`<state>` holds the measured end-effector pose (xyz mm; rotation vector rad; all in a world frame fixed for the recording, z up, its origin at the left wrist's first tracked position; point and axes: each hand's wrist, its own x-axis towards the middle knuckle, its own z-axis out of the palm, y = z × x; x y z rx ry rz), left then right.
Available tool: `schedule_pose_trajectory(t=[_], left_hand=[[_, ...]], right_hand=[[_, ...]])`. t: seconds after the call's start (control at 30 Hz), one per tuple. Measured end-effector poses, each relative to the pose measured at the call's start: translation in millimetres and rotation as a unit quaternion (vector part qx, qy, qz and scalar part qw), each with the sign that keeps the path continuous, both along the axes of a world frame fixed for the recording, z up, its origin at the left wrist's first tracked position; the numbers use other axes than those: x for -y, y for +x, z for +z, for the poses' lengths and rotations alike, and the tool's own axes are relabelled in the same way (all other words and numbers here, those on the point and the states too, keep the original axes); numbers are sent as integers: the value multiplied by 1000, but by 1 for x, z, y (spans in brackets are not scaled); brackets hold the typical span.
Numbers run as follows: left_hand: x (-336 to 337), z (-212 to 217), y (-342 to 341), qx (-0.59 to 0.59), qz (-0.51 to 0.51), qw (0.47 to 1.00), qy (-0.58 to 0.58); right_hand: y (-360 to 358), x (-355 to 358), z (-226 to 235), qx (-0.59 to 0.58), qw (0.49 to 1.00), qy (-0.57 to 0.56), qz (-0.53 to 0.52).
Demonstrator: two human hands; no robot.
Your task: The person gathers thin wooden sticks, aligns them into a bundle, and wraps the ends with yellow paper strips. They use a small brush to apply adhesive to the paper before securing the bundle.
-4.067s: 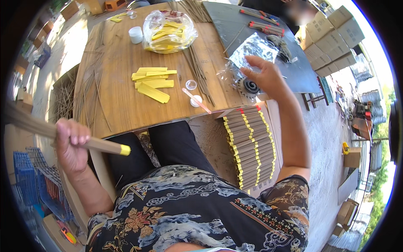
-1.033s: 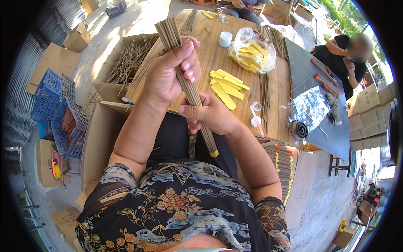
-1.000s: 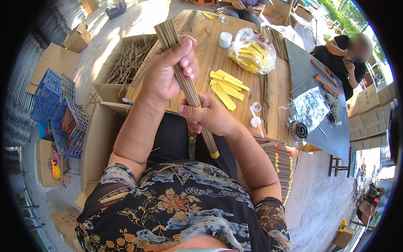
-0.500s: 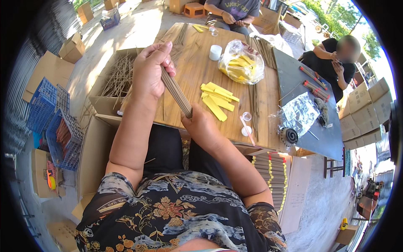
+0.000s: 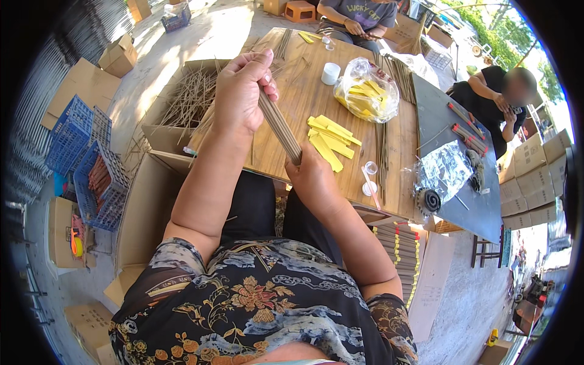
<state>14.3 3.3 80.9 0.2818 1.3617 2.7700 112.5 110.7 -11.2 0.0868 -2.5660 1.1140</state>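
A bundle of thin brown incense sticks [image 5: 280, 125] slants between my hands above the near edge of the wooden table [image 5: 255, 146]. My left hand [image 5: 248, 88] is closed round its upper end. Round the lower end my right hand [image 5: 312, 176] is closed too, its thumb lying along the sticks. Just beyond my right hand lies a loose pile of yellow paper strips [image 5: 331, 140]. A clear plastic bag [image 5: 367, 91] with more yellow strips sits farther back, beside a white lidded jar [image 5: 330, 73].
At left stands a cardboard box [image 5: 167, 139] heaped with loose sticks, with blue crates [image 5: 97, 182] beyond it. A dark side table [image 5: 453, 201] holds red-ended bundles [image 5: 468, 139] and crumpled clear plastic [image 5: 446, 167]. Two people sit across and at right. Wrapped bundles [image 5: 395, 243] stand below the table.
The whole scene has shifted slightly to the right in view. Both hands keep their hold on the stick bundle, with little other difference.
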Motion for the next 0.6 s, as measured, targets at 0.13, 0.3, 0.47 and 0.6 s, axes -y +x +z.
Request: schedule_pose_trajectory(t=[0.13,0.3,0.47,0.6], left_hand=[[1,-5,-3,1,32,999,2],[5,-2,8,-29,-4,999,14],[7,-3,17,-54,-34,998,3],[3,-5,22,-51,-108,993,21]], right_hand=[[1,2,-2,-13,1000,19,-12],[4,2,7,82,995,-36,44],[0,0,23,-93,993,37,59],[-5,4,23,69,967,-192,152]])
